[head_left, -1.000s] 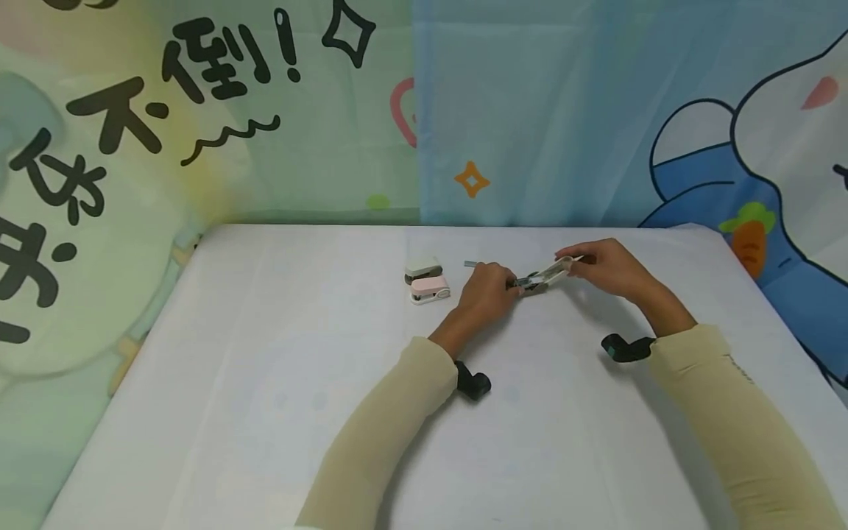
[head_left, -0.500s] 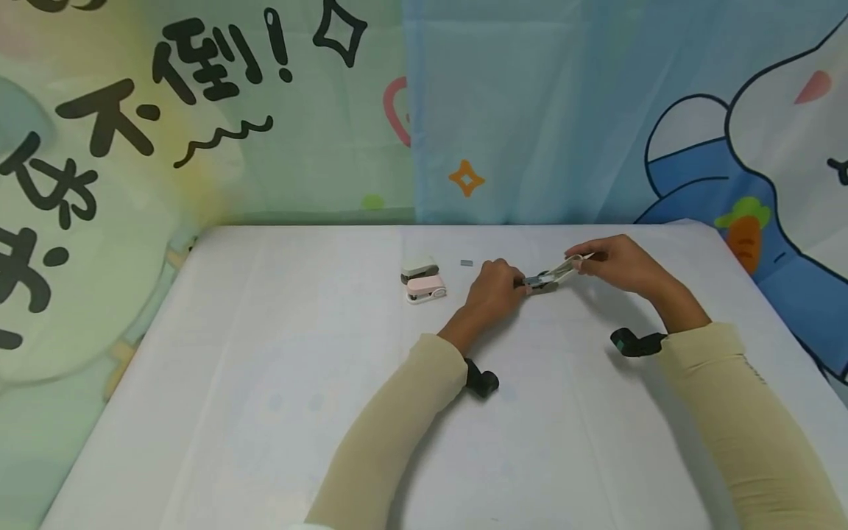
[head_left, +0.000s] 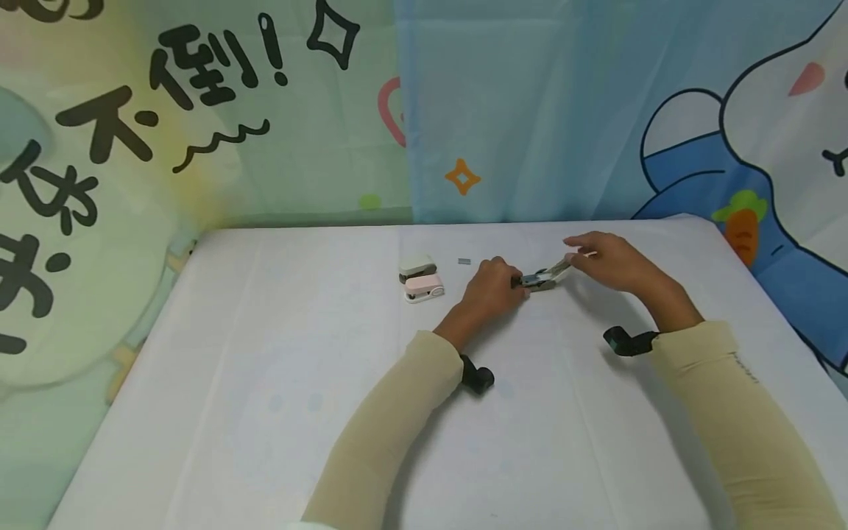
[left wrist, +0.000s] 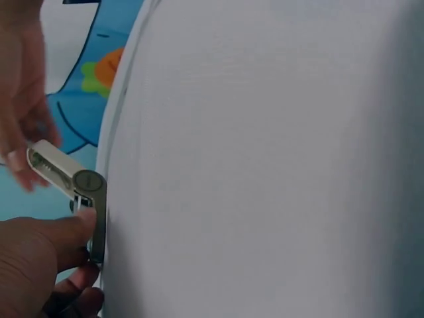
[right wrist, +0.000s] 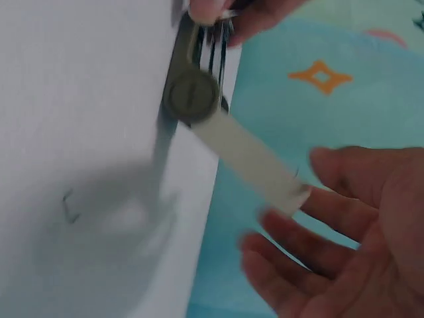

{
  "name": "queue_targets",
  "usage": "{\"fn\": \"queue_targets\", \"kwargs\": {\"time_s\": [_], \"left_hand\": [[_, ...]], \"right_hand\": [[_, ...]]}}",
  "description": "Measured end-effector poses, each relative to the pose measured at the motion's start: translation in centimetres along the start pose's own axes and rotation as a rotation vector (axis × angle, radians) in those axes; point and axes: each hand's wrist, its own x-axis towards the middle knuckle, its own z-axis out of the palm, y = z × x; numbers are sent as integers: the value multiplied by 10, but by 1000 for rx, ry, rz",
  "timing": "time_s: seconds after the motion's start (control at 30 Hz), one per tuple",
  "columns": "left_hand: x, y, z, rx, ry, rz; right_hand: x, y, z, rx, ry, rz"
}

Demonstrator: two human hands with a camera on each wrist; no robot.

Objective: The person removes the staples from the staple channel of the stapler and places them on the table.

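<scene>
A white-and-grey stapler (head_left: 546,278) is folded wide apart at its hinge, over the back part of the table. My left hand (head_left: 493,288) grips its base end, the thumb (left wrist: 81,225) pressing near the metal staple channel. The lid (right wrist: 252,159) slants up toward my right hand (head_left: 609,259). In the right wrist view that hand's fingers are spread and slightly blurred, with the index finger right at the lid's tip and the thumb apart from it. A small grey strip of staples (head_left: 464,260) lies on the table behind my left hand.
To the left stand two more small staplers, a pink-and-white one (head_left: 424,288) and a white-and-grey one (head_left: 417,266) behind it. A bent staple (right wrist: 69,207) lies on the white table (head_left: 265,412). A printed cloth (head_left: 503,110) hangs behind the table's back edge.
My right hand's fingers have loosened from the stapler's lid and spread. Both hands shifted slightly right, then a little back left; the left keeps its grip.
</scene>
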Motion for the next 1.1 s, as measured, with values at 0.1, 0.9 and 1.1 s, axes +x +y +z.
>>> {"fn": "queue_targets", "kwargs": {"time_s": [0.1, 0.9, 1.1], "left_hand": [[1, -3, -3, 19, 7, 51], [-47, -77, -115, 14, -123, 150], [-72, -110, -132, -40, -105, 39]], "right_hand": [[0, -18, 2, -23, 82, -67], [35, -84, 65, -21, 42, -420], [58, -101, 90, 25, -35, -498]]}}
